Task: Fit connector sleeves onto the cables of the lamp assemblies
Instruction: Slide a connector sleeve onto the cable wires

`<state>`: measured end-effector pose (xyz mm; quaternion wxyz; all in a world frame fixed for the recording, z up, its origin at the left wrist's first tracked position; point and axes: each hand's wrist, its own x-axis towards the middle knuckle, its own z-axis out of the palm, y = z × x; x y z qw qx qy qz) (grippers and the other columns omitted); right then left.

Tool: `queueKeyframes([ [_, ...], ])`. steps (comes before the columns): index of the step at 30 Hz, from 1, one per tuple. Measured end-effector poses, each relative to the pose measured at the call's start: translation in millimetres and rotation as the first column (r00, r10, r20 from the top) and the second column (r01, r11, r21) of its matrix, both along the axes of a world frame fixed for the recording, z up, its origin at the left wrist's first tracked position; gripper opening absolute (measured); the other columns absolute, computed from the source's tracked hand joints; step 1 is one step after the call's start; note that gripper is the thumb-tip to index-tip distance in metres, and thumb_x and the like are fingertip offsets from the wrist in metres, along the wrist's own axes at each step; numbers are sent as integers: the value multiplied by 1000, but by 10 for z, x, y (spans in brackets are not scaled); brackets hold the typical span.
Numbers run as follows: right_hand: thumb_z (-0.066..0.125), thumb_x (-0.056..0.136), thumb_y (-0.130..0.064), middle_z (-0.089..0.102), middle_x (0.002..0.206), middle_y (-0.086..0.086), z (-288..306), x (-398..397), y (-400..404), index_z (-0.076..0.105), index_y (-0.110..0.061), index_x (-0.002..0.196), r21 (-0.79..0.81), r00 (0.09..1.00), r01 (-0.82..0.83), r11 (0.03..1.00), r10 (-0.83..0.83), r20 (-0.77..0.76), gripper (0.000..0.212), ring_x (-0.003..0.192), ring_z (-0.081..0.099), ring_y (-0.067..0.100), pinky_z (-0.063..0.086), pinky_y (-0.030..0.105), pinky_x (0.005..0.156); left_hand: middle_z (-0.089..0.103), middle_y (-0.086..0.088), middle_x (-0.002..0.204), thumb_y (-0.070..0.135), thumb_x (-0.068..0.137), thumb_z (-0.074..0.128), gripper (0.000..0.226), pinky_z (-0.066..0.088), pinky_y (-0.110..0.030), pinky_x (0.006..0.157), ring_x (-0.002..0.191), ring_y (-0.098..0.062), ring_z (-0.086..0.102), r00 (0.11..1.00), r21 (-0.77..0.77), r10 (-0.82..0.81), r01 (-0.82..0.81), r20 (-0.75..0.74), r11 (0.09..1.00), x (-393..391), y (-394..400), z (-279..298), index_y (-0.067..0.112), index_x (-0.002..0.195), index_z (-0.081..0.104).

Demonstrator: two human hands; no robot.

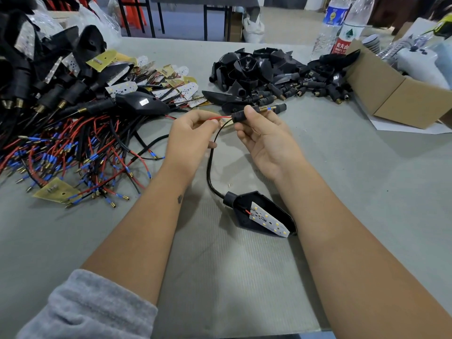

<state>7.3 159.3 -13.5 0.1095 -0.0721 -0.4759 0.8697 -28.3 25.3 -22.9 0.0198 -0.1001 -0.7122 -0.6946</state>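
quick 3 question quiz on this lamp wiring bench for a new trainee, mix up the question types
1. True or false: the right hand grips a black connector sleeve.
2. The left hand pinches which wire running into that sleeve? A) red wire B) green wire C) white wire
3. Fill in: the lamp housing lying between the forearms holds a white ____ board with its face up.

Key
1. True
2. A
3. LED: the LED board sits in the open housing, and the black cable runs from it up to the hands.
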Motion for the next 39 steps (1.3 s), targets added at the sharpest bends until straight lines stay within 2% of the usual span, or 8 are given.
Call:
queueKeyframes([
  [3,60,95,-10,67,79,6,9,5,18,55,-11,86,-18,1000,14,1000,-14,0,10,65,61,12,53,18,62,67,8,81,8,93,59,16,47,-13,64,67,6,57,999,-4,7,-7,-53,1000,18,3,15,19,90,70],
  [9,58,96,-9,64,86,9,9,21,18,56,-12,90,28,1000,-3,1000,3,-12,7,67,60,13,52,19,65,73,7,92,7,92,62,17,47,-10,76,82,6,64,996,5,-44,44,-73,999,60,-6,22,15,102,74],
  [13,59,95,-7,65,86,8,0,8,11,57,-12,92,42,1000,-6,999,7,-14,5,66,62,12,53,19,65,73,-1,91,9,93,62,16,52,-22,82,85,-8,64,997,-3,-70,70,-44,998,65,8,26,21,93,73],
  [18,59,95,-6,69,77,7,-3,-2,-24,56,-8,93,62,999,-31,998,33,-21,3,63,66,11,55,19,65,70,5,84,17,98,54,13,53,-23,70,74,-7,64,997,-10,-73,73,-6,997,41,8,10,18,101,67],
  [26,46,93,14,64,82,10,-9,18,-32,57,-7,106,72,991,-89,993,95,-94,27,73,65,16,55,23,78,68,5,80,9,97,52,19,52,-19,60,68,-3,61,1000,-7,-18,18,5,1000,9,6,-20,20,90,65],
  [31,55,94,4,65,83,11,-16,21,-48,57,-5,103,245,998,-34,969,44,-37,13,67,61,15,53,22,68,65,1,77,6,96,55,19,51,-17,59,63,-1,59,999,-39,-23,22,-22,999,25,-1,-13,20,87,65],
  [36,61,94,-8,68,86,14,-26,18,-57,61,-8,96,336,999,-21,942,29,-18,2,62,58,15,48,22,60,67,-6,78,4,95,57,5,50,-16,53,54,-4,61,1000,44,1,-2,16,999,45,5,33,7,99,60],
  [39,62,95,-20,65,79,10,-37,-3,-55,63,-6,95,382,1000,-16,924,13,10,14,59,56,13,46,20,57,69,-3,73,5,95,60,5,50,-17,53,54,-5,62,1000,76,-6,4,28,997,62,-3,51,9,92,60],
])
